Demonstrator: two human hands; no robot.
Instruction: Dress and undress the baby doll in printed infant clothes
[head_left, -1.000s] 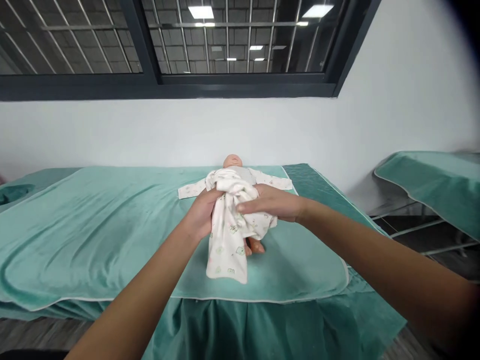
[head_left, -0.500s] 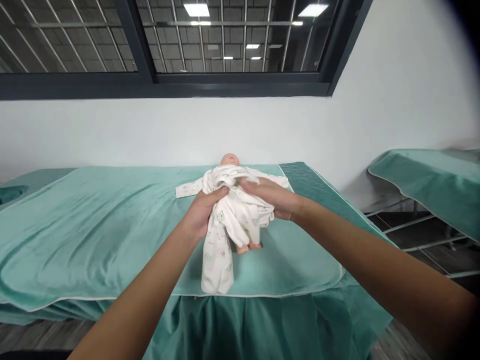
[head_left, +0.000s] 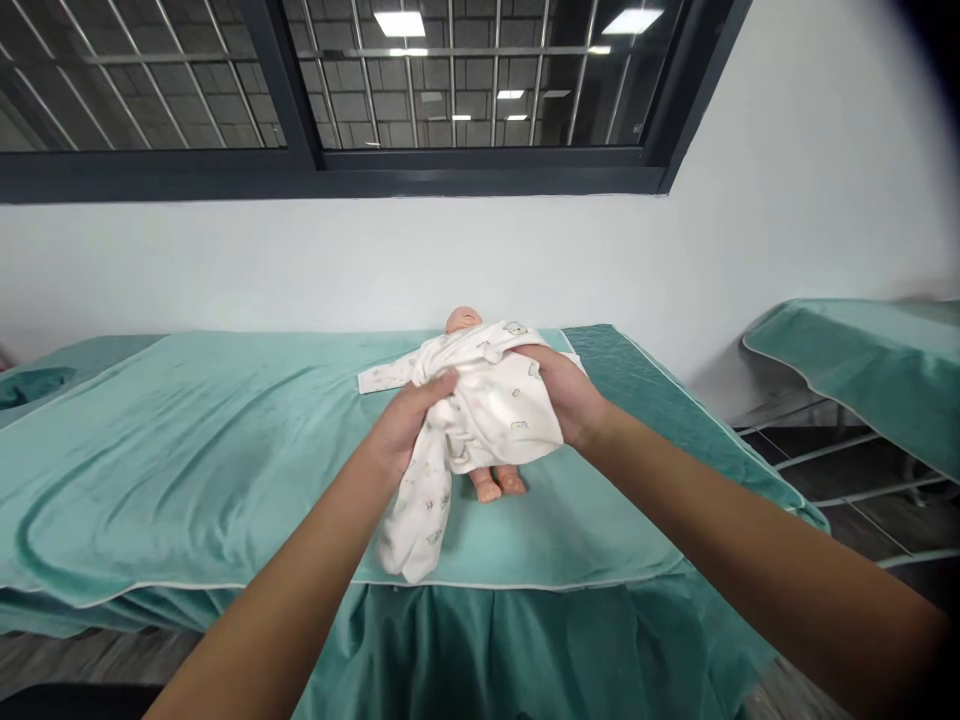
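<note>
Above a baby doll (head_left: 487, 487) on the bed, both hands hold up what looks like white baby pants (head_left: 502, 410) with small animal prints. My left hand (head_left: 409, 415) is closed on the bunched fabric, thumb on top, and one long leg of the cloth hangs below it. On the other side, my right hand (head_left: 566, 390) grips the cloth, its fingers partly hidden in the fabric. The doll lies on its back, head toward the wall, with its feet showing under the cloth. A white printed sleeve (head_left: 386, 376) spreads out at the doll's side; its torso is covered from view.
A green velvety cover (head_left: 225, 450) with pale piping spreads over the bed. Behind it rise a white wall (head_left: 337, 265) and a dark-framed window (head_left: 480, 180) with bars. Another green-covered bed (head_left: 862, 350) with a metal frame stands at the right.
The bunched cloth has opened out and its right part now spreads flat over the doll. My right hand has shifted slightly right. The hanging leg has swung left, and more of the doll's feet shows.
</note>
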